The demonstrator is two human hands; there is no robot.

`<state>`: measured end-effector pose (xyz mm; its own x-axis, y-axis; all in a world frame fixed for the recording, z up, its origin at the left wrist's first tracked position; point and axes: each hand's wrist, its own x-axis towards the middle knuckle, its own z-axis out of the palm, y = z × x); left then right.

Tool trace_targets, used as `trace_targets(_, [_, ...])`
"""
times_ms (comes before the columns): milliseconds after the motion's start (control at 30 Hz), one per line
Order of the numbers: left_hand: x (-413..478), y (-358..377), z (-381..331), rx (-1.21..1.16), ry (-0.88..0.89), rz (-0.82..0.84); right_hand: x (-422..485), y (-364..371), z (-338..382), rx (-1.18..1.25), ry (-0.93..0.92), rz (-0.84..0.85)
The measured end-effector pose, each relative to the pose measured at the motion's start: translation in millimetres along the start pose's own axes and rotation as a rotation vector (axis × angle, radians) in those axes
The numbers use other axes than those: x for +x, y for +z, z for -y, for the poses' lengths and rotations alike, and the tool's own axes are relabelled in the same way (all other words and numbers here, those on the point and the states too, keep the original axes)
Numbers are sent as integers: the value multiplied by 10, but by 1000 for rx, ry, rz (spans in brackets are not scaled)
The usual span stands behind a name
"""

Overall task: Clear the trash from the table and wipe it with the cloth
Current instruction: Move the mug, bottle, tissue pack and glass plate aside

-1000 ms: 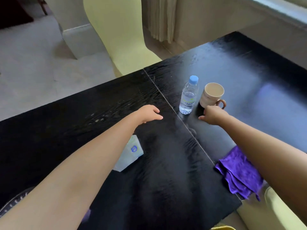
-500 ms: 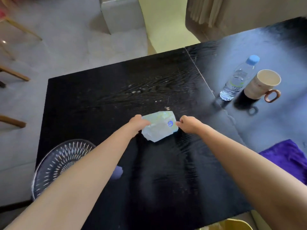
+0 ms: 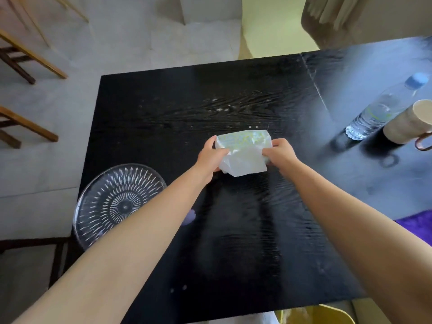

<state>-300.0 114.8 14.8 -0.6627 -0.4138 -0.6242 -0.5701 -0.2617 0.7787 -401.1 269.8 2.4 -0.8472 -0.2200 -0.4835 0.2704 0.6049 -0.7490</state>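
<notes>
A pale, crinkled plastic wrapper (image 3: 243, 152) is held just above the middle of the black table (image 3: 245, 230). My left hand (image 3: 210, 155) grips its left edge and my right hand (image 3: 279, 152) grips its right edge, both with fingers closed on it. The purple cloth (image 3: 418, 224) lies at the right edge of the table, partly cut off by the frame and by my right forearm. Small pale crumbs (image 3: 219, 109) speckle the tabletop beyond the wrapper.
A clear glass plate (image 3: 117, 204) sits at the table's left corner, partly under my left arm. A water bottle (image 3: 383, 108) and a beige mug (image 3: 409, 123) stand at the right. Wooden chair legs (image 3: 25, 54) are on the floor at left. A yellow chair (image 3: 268, 24) stands beyond the table.
The view swung left from the bottle and mug. Both hands came to the wrapper, took hold of its two edges and lifted and turned it off the table.
</notes>
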Motion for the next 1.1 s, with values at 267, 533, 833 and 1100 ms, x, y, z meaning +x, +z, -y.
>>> trace_targets(267, [-125,-1013,214,1,57,-184,-249,569,436,187,-28,123])
trace_targets(533, [-298,-2286,789,782,75,-572,-479,1368,706,264,12,184])
trace_targets(833, [-472,-2881,1169,1070,-56,-666,-579,1789,728,253,45,185])
trace_targets(1100, [-457,-3053,1301,904,-39,-570,-630,1831,731,265,79,118])
